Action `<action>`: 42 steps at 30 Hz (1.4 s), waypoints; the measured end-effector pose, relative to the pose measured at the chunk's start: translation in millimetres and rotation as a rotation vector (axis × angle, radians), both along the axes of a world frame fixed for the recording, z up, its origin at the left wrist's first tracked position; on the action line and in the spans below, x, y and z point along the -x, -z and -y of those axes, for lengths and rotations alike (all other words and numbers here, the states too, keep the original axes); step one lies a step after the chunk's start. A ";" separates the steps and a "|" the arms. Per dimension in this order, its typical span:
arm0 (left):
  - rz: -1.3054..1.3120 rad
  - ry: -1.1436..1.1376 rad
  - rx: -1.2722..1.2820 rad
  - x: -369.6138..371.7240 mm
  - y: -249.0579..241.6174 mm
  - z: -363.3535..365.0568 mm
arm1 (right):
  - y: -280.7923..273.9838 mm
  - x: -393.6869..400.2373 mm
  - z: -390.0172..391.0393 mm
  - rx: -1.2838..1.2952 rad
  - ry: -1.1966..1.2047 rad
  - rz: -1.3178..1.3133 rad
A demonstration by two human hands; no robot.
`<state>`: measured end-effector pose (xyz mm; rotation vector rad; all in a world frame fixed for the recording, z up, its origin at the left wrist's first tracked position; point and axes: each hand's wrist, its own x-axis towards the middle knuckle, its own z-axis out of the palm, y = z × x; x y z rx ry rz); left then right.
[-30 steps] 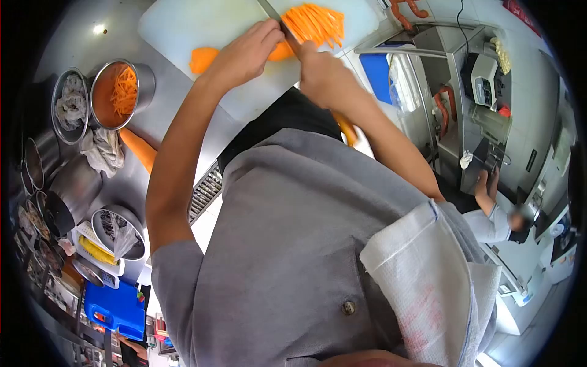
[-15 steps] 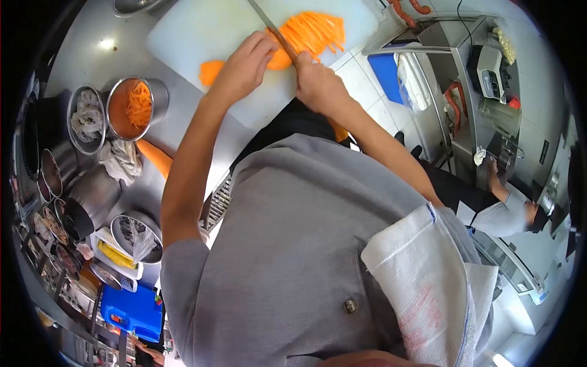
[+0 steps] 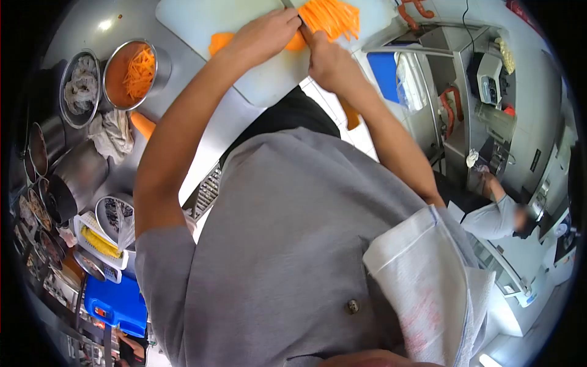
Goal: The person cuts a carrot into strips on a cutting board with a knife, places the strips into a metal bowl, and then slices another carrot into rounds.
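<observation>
My left hand (image 3: pixel 269 38) is closed, its fingertips pressed on orange carrot pieces (image 3: pixel 296 41) on the white cutting board (image 3: pixel 269 82). My right hand (image 3: pixel 333 63) is wrapped round a knife (image 3: pixel 304 25); only a short part of the blade shows between my hands. A brown piece (image 3: pixel 351 115), perhaps the handle's end, sticks out below my right wrist. Cut carrot strips (image 3: pixel 330 18) lie in a heap right of the blade. Another carrot piece (image 3: pixel 220 43) is beside my left wrist.
Left of the board stand a metal pot with carrot strips (image 3: pixel 139 73) and a bowl with translucent plastic (image 3: pixel 81 85). A cloth (image 3: pixel 113 133) and a whole carrot (image 3: pixel 142 124) lie near them. Another person (image 3: pixel 492 217) is at the far right, by a sink.
Both my hands have moved up and to the right in the view, closer together. Less of the blade is visible. The board and strips have shifted up and right in the view.
</observation>
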<state>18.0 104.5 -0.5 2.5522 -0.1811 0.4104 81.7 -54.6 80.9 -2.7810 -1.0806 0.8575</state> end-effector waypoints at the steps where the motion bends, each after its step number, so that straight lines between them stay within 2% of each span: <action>1: -0.066 0.019 -0.051 -3.8 -2.9 -2.1 | -16.5 -5.2 -5.2 0.039 0.015 -0.039; 2: -0.053 0.018 -0.059 -6.8 -3.3 -5.1 | -34.7 -6.5 -8.2 0.088 0.053 -0.155; 3: -0.024 0.013 -0.040 -3.2 -1.3 -2.6 | -21.5 -2.7 -4.4 0.088 0.061 -0.153; 5: 0.017 0.024 -0.027 -0.6 0.1 -2.0 | 22.8 3.4 3.2 -0.052 -0.011 0.046; 6: 0.018 0.014 -0.035 0.6 1.1 -2.4 | 27.0 -1.7 2.4 -0.074 -0.019 0.054; 9: 0.014 0.000 -0.031 7.7 7.6 3.0 | -20.1 -1.5 -5.7 0.036 0.020 -0.042; 14: 0.071 -0.009 -0.038 3.0 3.6 -3.3 | 14.3 5.8 -3.8 -0.031 0.040 -0.005; 18: 0.053 -0.008 -0.059 3.2 4.9 -2.8 | -26.5 11.5 0.9 0.042 0.033 -0.043; 21: 0.077 0.011 -0.034 6.4 4.8 0.3 | 6.7 14.9 -2.0 -0.096 0.055 0.001; 25: 0.062 0.016 -0.044 6.5 4.5 -2.2 | -25.0 13.2 -1.2 -0.029 0.036 -0.077; 28: 0.098 -0.007 0.008 7.6 6.5 0.1 | 18.4 21.5 -1.1 -0.095 0.064 0.008; 32: 0.012 0.022 -0.005 14.4 3.1 0.4 | 1.7 16.7 0.1 -0.121 0.032 0.011; 34: 0.024 0.023 -0.007 12.1 5.3 -2.7 | -22.1 22.4 -3.6 0.009 0.088 -0.092; 38: 0.070 0.022 0.022 8.5 9.1 -4.2 | 21.5 18.5 -4.9 -0.164 0.053 0.014; 41: 0.021 0.037 -0.002 10.2 6.0 -8.5 | -33.6 23.8 -7.8 -0.016 0.128 -0.175; 42: 0.036 0.034 0.019 13.1 7.7 -6.2 | -28.9 27.9 -4.7 0.004 0.119 -0.151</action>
